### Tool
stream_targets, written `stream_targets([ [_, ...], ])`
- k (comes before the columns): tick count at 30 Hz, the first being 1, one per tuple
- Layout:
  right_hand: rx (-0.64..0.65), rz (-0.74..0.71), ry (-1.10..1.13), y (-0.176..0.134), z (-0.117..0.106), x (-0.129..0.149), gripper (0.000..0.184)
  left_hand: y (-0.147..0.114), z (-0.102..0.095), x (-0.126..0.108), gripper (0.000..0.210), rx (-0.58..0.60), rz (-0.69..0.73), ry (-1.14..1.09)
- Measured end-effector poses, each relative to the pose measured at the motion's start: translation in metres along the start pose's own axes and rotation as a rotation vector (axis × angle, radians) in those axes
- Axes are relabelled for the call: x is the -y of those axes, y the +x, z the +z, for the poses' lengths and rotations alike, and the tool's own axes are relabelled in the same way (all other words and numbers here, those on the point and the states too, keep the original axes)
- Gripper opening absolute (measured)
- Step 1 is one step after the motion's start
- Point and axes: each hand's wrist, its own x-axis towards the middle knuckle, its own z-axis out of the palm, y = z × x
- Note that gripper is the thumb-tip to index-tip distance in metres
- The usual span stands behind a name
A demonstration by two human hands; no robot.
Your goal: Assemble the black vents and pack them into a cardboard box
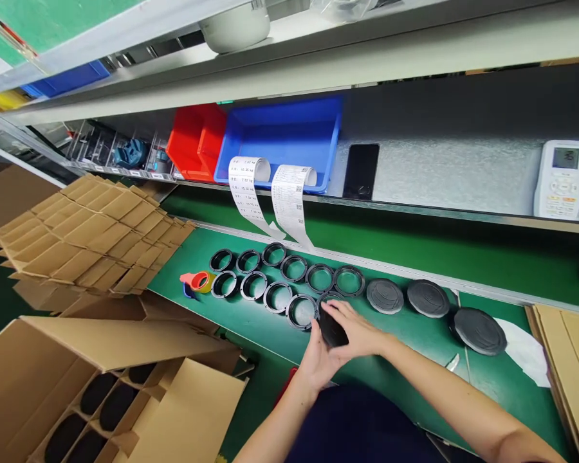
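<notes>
Over the front edge of the green bench, both of my hands are closed around a black round cover (332,330). My left hand (317,357) supports it from the lower left, while my right hand (354,329) grips it from above and the right. Just behind it, partly hidden by my fingers, is a black ring (329,296). Several more open black rings (301,312) stand in two rows to the left. On the right lie three black round discs with curved ridges, the nearest being a large disc (480,330).
An orange tape roll (202,281) lies left of the rings. An open carton (193,411) with black round parts stands lower left, below stacked cardboard dividers (91,225). The shelf holds a blue bin (284,138), red bin (197,141), label rolls (289,193), phone (361,171) and remote (561,180).
</notes>
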Motion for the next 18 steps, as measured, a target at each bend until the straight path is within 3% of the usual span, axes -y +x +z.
stream_targets([
  [4, -0.36, 0.288, -0.296, 0.051, -0.009, -0.062, 0.103, 0.0, -0.011, -0.027, 0.079, -0.134, 0.068, 0.019],
  [6, -0.371, 0.362, -0.41, 0.068, -0.011, -0.09, 0.102, -0.003, -0.02, -0.038, 0.075, -0.145, 0.075, 0.004],
  [9, -0.286, 0.357, -0.496, 0.074, -0.007, -0.115, 0.101, -0.007, -0.038, -0.047, 0.068, -0.214, 0.061, -0.026],
  [13, -0.251, 0.337, -0.504, 0.072, -0.007, -0.116, 0.09, -0.009, -0.056, -0.051, 0.063, -0.339, 0.025, -0.077],
  [18, -0.394, 0.339, -0.407, 0.084, -0.02, -0.091, 0.071, 0.002, -0.062, -0.05, 0.06, -0.436, -0.05, -0.032],
])
